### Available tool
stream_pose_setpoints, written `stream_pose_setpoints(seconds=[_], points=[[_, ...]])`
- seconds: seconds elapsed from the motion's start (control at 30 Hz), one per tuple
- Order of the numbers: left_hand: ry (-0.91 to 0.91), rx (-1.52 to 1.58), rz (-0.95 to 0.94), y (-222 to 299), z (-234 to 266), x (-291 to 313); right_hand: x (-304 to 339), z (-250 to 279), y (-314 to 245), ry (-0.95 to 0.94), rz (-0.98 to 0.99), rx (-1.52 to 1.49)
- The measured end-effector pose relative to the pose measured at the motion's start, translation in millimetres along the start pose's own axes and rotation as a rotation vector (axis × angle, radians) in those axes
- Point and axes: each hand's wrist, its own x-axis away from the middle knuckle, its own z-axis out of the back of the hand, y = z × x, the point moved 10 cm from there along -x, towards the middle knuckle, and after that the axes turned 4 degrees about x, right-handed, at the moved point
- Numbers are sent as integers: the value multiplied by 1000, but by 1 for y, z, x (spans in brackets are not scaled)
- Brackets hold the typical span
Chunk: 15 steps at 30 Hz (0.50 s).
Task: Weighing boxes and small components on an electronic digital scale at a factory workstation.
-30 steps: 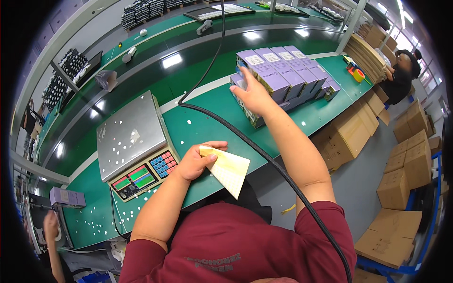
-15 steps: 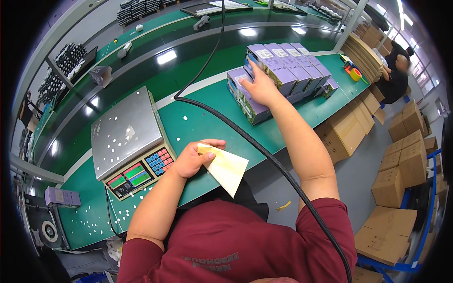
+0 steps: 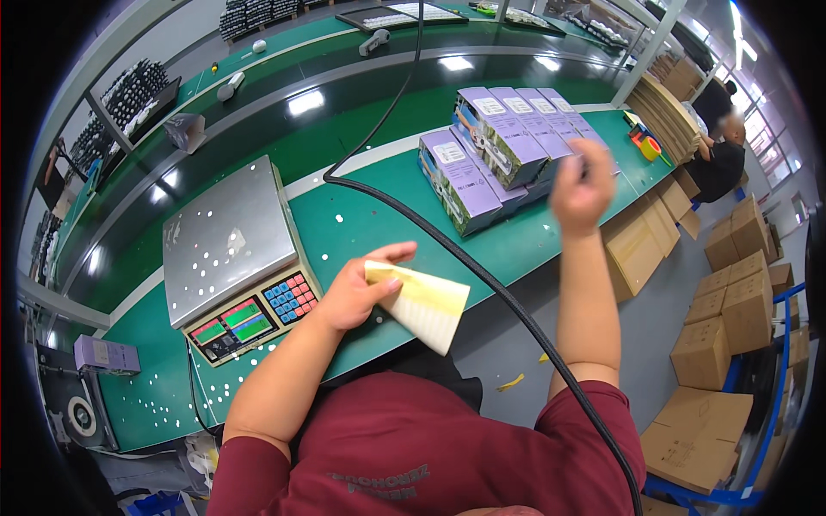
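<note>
My left hand [image 3: 360, 291] pinches a pale yellow paper sheet [image 3: 430, 310] between thumb and fingers, above the front edge of the green bench. The sheet hangs at a slant toward the right. My right hand [image 3: 585, 189] is raised at the right end of the stacked purple cartons [image 3: 509, 127], its fingers smeared by motion. Whether it touches a carton or holds anything is unclear. The cartons carry white labels on their tops and stand in two layers, with the lower row [image 3: 465, 185] sticking out on the left and front.
A counting scale [image 3: 228, 236], dotted with small white discs, stands left of my left hand. A black cable [image 3: 439, 232] hangs across the view. Another purple carton [image 3: 107, 355] lies at far left. Cardboard boxes [image 3: 714, 340] and a person [image 3: 721, 159] are at right.
My right hand has left the left end of the carton stack and moved right and nearer me. My left hand still holds the sheet, which has tilted slightly.
</note>
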Motion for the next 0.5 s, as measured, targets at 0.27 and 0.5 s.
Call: stream_pose_setpoints(seconds=[0.27,0.5], points=[[-45,-194,-142,44,-53,-127,71,-1,288,2,-1018,-82],[-67,-66,-34,20,-93,-213,76,-8,307,-226,-1053,-109]])
